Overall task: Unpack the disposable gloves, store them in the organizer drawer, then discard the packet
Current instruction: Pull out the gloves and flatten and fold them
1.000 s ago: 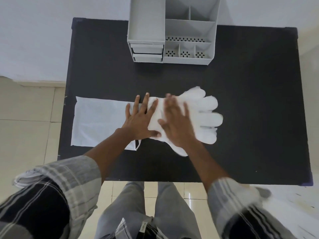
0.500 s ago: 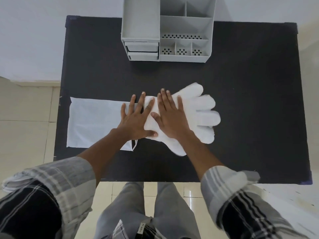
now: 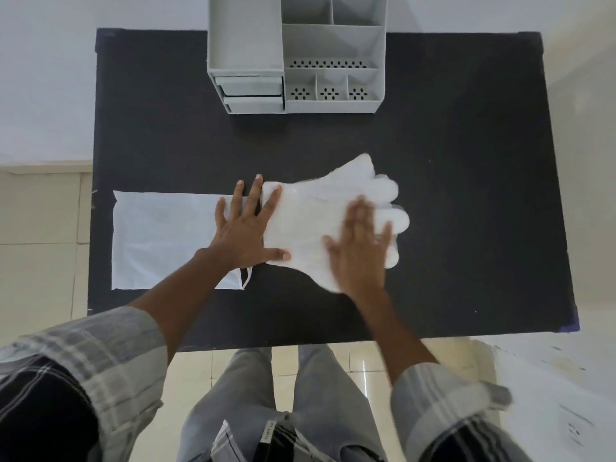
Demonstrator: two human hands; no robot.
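A stack of white translucent disposable gloves (image 3: 310, 218) lies flat in the middle of the black table (image 3: 466, 195), fingers pointing right. My left hand (image 3: 245, 228) presses flat on the cuff end, fingers spread, overlapping the gloves and the white packet (image 3: 163, 238) to the left. Further right, my right hand (image 3: 361, 251) lies flat and blurred on the gloves, over their palm and finger area. The packet lies flat with its open end under my left hand. The grey organizer (image 3: 296, 58) stands at the table's far edge, its two drawers (image 3: 250, 93) at the lower left of its front.
The organizer has several open compartments on its right side. The table's near edge runs just above my knees. Tiled floor lies to the left and below, and a white wall is behind the table.
My right hand has slid to the right along the gloves, from the cuff area toward the fingers. My left hand stays pressed on the cuff end.
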